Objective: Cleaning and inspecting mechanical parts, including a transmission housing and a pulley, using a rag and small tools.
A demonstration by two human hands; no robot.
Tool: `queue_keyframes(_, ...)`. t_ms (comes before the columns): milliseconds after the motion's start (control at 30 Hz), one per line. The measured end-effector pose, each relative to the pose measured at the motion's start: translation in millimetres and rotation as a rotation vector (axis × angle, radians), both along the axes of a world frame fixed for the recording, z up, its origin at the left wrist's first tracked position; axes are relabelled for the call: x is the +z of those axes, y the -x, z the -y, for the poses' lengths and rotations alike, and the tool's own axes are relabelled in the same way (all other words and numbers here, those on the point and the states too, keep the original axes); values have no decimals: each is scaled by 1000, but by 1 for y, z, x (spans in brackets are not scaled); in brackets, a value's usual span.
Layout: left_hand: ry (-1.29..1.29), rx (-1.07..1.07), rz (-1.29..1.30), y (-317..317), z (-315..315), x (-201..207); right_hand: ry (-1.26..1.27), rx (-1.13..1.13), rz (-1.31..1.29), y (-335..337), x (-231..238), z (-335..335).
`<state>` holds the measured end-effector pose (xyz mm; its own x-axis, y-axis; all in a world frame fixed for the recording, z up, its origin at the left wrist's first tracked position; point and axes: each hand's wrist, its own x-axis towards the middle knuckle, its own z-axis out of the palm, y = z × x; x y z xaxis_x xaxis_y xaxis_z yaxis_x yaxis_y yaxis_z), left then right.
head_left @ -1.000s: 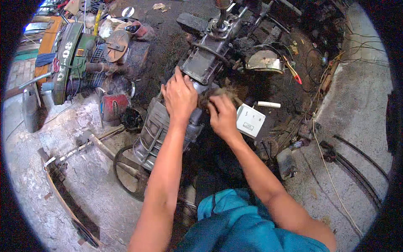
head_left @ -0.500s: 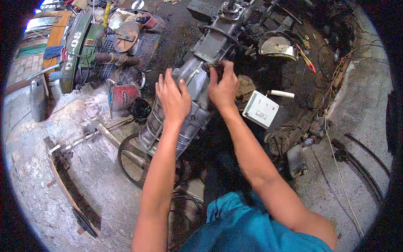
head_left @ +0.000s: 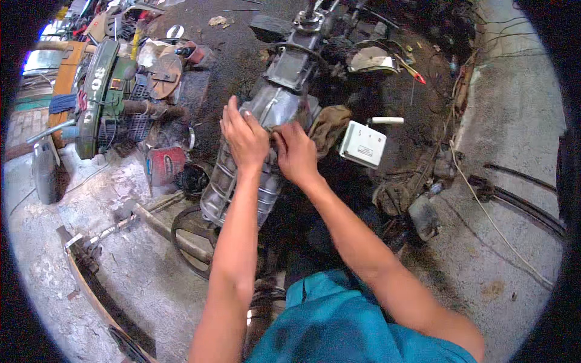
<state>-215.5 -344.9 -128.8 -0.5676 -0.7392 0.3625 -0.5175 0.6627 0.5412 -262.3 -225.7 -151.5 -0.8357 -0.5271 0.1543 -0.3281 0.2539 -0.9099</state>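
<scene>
1. At ten o'clock, large white characters run along a green machine.
2. At two o'clock, a white box bears small dark marks above a framed label, its print too fine to read.
3. At nine o'clock, blurred pale lettering crosses a red container.

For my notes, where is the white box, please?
In the head view, the white box is right of the right hand, beside the brown cloth.

There are two hands, one ribbed metal housing, one brown cloth and one white box.
</scene>
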Motion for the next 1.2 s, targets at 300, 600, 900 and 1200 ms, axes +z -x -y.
queue_keyframes(300, -782, -669, -207, -19, -119, 50, 625, -104, 958, 11, 114, -158)
queue_keyframes(600, -1737, -255, -368, 96, -270, 61, 466, -299, 551, 110, 87, -279)
queue_keyframes(900, -1998, 151, -559, 324, -393, -104, 265, -568, 413, 303, -83, -371)
queue_keyframes(1200, -1879, 139, -252, 480, -433, -392, -280, -600, 669, 507, -462, -475)
